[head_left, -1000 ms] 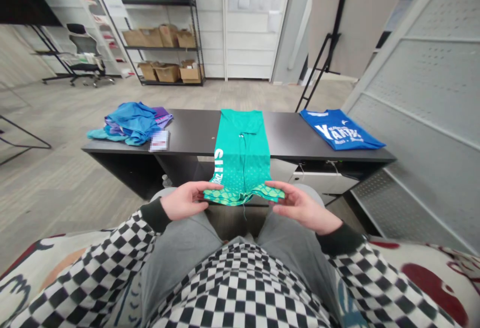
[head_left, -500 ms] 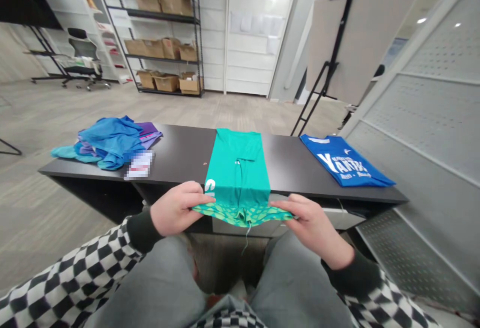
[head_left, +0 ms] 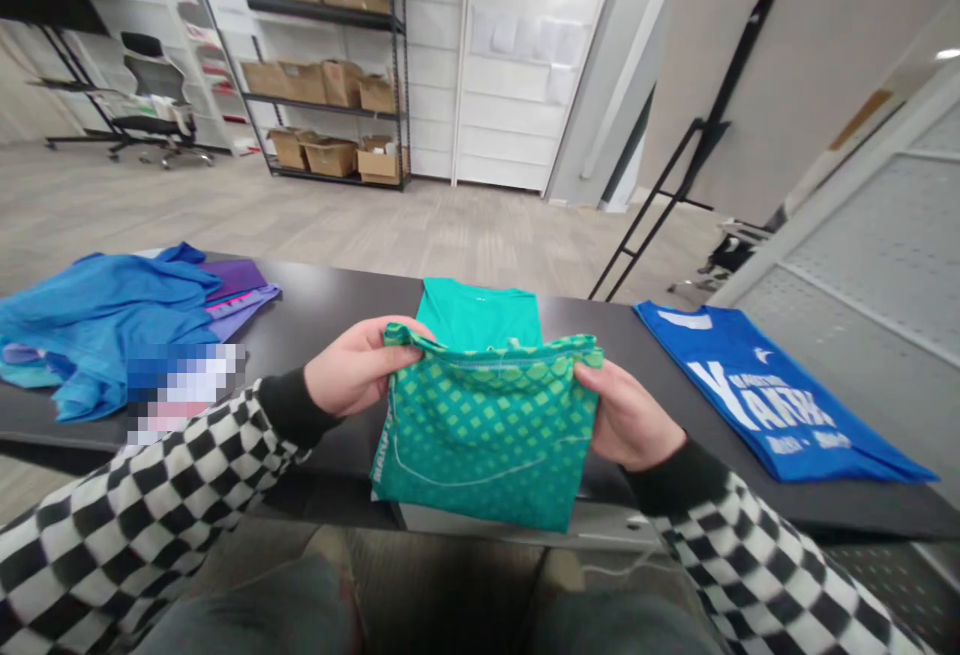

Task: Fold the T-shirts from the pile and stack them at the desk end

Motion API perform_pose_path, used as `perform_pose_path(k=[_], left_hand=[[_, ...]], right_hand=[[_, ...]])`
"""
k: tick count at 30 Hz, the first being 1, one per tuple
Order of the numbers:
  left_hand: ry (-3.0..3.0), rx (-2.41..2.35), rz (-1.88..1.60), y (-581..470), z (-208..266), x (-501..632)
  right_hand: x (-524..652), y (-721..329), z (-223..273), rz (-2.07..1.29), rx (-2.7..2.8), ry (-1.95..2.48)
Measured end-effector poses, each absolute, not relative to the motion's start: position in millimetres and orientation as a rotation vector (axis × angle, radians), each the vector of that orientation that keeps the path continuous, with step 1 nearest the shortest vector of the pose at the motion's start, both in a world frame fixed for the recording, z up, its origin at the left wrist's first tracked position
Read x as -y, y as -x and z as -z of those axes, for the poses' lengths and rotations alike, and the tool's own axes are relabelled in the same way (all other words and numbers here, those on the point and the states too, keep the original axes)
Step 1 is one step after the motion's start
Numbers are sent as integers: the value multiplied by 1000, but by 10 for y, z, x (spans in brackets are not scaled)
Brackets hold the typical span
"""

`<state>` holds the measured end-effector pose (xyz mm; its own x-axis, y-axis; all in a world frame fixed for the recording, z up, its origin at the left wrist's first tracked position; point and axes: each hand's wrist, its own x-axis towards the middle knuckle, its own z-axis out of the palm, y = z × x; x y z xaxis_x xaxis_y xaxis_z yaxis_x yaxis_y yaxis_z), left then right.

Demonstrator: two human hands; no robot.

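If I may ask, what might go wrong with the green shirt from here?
The left hand and right hand hold the green shirt by the ends of its hem, which sags between them, so creases could form. Its lower fold seems to reach past the front edge of the black table, so it might slip off if released.

A teal shirt (head_left: 487, 425) with green diamonds has its far end on the dark table (head_left: 337, 287), near end raised.

The pile (head_left: 127, 310) and near left corner of the tabletop (head_left: 345, 287) are cut off; by its near edge a probable card (head_left: 196, 383) is blurred; the shirt (head_left: 487, 435) partly hides itself.
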<state>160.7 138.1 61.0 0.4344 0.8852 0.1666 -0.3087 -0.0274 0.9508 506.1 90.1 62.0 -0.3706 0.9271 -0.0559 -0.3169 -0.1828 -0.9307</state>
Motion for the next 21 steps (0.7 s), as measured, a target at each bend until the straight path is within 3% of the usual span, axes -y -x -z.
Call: perform_pose_path(k=[6,11,17,21], left_hand=[[-1063,-637,-1061,-1898,-718,-2645],[-934,-1045,-1016,-2075,-358,-3509],[-963,-1231,-1041,-1970,-123,-3583],[-1074,-1375,-1113,-1943,-51,-3548]], right_hand=[[-2206,-5047,-690,-1634,1103,978],[-3136,-5011,-361,-1456,934,1328],[-3316,-5179,-71,-1341,1144,1383],[-3338,-5273,33,-919,1233,1636]])
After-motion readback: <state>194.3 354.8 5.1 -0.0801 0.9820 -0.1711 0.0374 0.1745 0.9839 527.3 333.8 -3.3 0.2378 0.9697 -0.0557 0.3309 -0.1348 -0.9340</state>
